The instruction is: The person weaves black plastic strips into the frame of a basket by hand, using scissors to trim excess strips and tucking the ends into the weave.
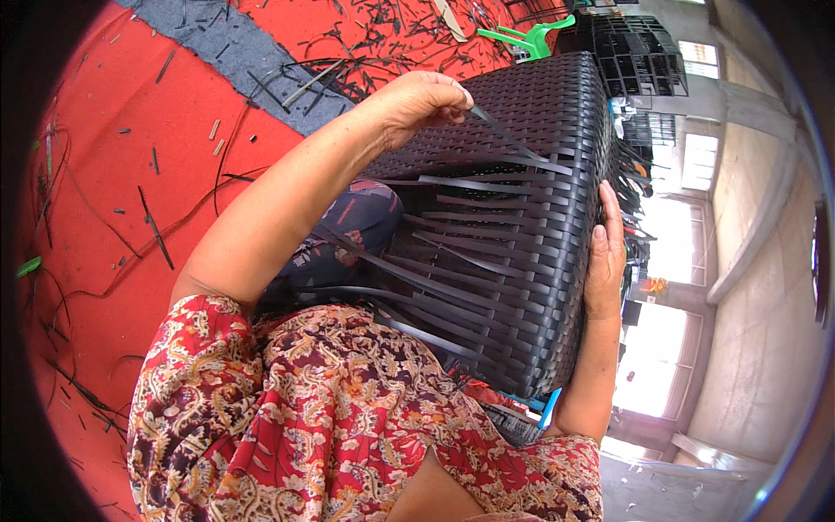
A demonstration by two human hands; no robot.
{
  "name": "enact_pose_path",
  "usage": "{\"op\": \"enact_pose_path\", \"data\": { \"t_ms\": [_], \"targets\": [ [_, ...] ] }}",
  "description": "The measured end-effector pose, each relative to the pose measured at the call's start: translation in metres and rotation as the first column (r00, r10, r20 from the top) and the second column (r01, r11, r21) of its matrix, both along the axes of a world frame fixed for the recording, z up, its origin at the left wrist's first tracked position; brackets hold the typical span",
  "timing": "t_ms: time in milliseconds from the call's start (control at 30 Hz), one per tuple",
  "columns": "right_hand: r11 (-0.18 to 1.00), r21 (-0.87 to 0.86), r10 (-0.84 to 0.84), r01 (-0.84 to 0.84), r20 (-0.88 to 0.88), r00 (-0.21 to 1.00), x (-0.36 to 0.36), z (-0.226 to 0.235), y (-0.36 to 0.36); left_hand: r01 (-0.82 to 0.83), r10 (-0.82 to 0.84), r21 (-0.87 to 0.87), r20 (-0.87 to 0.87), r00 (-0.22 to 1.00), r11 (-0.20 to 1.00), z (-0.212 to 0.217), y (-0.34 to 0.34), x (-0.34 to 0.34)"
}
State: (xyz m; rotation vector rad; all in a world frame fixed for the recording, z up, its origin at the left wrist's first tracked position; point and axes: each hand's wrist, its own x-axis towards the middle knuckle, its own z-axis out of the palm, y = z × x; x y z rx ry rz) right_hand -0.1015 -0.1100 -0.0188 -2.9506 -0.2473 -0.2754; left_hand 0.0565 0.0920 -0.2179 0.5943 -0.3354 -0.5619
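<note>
A large dark woven piece of flat plastic strips [513,96], like wicker furniture, stands close in front of my body. Its far part is tightly woven; on the near part several loose strips [461,300] run leftward from the woven edge. My left hand [417,106] is closed, pinching the end of one flat strip [507,137] between thumb and fingers. That strip stretches down to the right, into the weave. Against the right side of the woven piece lies my right hand [606,261], its fingers extended along the edge. My patterned dark trouser leg [352,222] shows beside the loose strips.
Red carpet [104,217] spreads at the left, littered with dark strip scraps [348,65]. A grey cloth band [209,43] crosses it. At the far right stand a bright green plastic object [532,39] and black open-framed pieces [631,56].
</note>
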Motion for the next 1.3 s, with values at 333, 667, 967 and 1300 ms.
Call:
{"op": "enact_pose_path", "data": {
  "t_ms": [333, 667, 967, 1300],
  "targets": [
    [1.000, 0.007, 0.000, 0.000, -0.016, 1.000, -0.004, 0.004, 0.002, -0.014, 0.014, -0.004, -0.036, 0.999, 1.000, -0.002, -0.009, 0.000],
    [1.000, 0.017, -0.024, 0.025, -0.025, 0.999, -0.006, 0.011, 0.009, 0.110, -0.107, 0.036, -0.091, 0.990, 0.993, -0.016, -0.024, -0.009],
    [0.999, 0.040, -0.014, 0.015, -0.022, 1.000, -0.006, 0.008, 0.005, 0.192, -0.195, -0.155, -0.005, 0.981, 0.969, -0.019, -0.022, -0.031],
    [0.999, 0.034, 0.004, -0.004, 0.001, 1.000, -0.006, 0.001, -0.001, 0.082, -0.148, 0.226, 0.296, 0.944, 0.971, -0.027, 0.050, -0.026]
  ]
}}
